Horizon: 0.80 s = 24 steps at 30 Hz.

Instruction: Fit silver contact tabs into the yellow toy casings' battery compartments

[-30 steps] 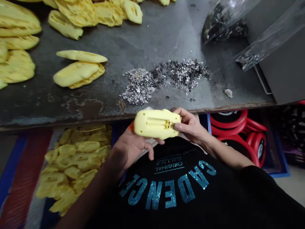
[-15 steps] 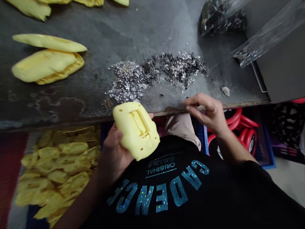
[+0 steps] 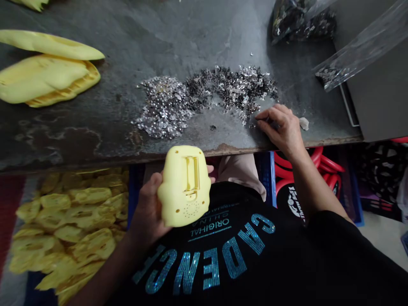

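My left hand [image 3: 151,204] is wrapped round a yellow plastic housing [image 3: 174,187], held in front of my chest just below the table edge. Its outer back faces me, with a battery slot, several screw holes and a ring of small speaker holes. My right hand [image 3: 283,127] rests low over the table at the right end of a heap of small dark metal contact plates [image 3: 239,91]. Thumb and index finger are pinched together; what lies between them is too small to make out. A shinier heap of small metal contact pieces [image 3: 165,106] adjoins on the left.
More yellow housings [image 3: 47,78] lie on the grey table [image 3: 111,114] at left. Below is a heap of yellow shells [image 3: 73,221]. At right are plastic bags of metal pieces [image 3: 293,21], a whitish lump [image 3: 304,123], a grey box [image 3: 379,80] and red rings [image 3: 328,165] in a blue crate.
My right hand has moved forward from the table edge to the metal pieces. My left hand has turned the yellow housing more upright and shifted it slightly. The view has shifted a little.
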### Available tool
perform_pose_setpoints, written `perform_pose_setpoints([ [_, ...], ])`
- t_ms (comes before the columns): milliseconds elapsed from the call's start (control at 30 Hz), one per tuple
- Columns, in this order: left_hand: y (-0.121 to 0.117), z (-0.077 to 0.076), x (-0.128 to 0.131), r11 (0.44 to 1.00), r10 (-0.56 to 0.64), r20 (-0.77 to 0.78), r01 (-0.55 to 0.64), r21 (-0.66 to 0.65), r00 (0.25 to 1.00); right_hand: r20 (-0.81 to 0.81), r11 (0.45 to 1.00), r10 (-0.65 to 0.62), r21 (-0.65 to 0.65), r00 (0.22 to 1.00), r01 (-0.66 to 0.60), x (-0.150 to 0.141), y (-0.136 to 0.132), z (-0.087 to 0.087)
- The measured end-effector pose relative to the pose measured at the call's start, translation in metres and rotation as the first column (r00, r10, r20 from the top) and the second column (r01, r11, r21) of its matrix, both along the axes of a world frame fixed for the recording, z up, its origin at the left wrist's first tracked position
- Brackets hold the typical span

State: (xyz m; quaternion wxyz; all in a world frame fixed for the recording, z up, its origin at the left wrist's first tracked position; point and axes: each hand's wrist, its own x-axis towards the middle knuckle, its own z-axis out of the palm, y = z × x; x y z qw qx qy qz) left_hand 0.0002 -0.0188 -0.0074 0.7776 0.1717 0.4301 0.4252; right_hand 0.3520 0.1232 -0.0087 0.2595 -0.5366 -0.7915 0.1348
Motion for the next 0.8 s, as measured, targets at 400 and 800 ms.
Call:
perform_pose_setpoints([
  [400, 0.011, 0.010, 0.026, 0.997, 0.076, 0.102, -0.075, -0.007, 0.992, 0.092, 0.998, 0.016, 0.062, 0.996, -0.022, -0.013, -0.018, -0.013],
  [800, 0.008, 0.004, 0.031, 0.999, -0.019, 0.236, 0.029, -0.039, 0.972, -0.263, 0.946, 0.324, 0.087, 0.909, -0.313, -0.045, -0.049, 0.029],
])
